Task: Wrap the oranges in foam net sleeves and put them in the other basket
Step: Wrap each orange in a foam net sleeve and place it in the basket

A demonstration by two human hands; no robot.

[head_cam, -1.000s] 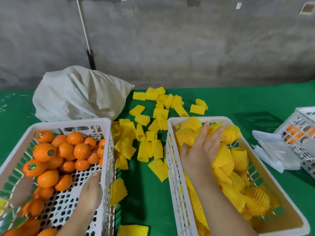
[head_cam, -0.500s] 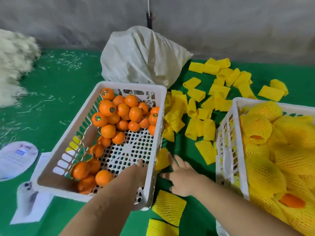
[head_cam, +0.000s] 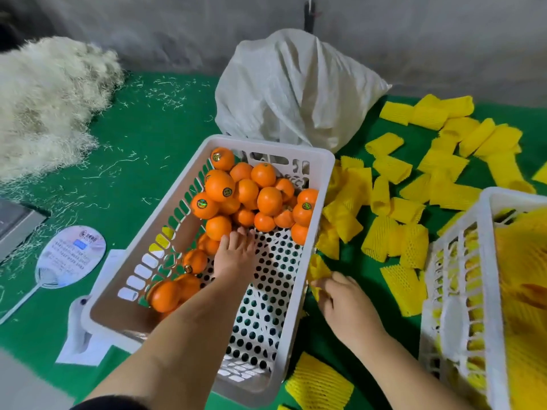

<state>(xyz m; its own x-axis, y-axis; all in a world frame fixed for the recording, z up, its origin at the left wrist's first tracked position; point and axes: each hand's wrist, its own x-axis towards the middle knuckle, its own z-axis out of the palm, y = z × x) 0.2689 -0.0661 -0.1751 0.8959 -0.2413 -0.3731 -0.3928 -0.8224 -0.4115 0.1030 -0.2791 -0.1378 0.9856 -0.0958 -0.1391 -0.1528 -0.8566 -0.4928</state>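
- oranges (head_cam: 251, 196): bright orange, small round stickers
- basket (head_cam: 322, 202): white, round-hole floor
- foam net sleeves (head_cam: 414, 184): yellow mesh
- table cover (head_cam: 154, 119): green
- sack (head_cam: 296, 90): white
- fibre pile (head_cam: 50, 96): pale cream

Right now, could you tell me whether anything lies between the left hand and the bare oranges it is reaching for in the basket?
Nothing visible does. The left hand is inside the white basket, fingers straight, fingertips right at the nearest oranges of the pile, with only bare perforated floor beneath. The right hand pinches a yellow foam sleeve outside the basket wall.
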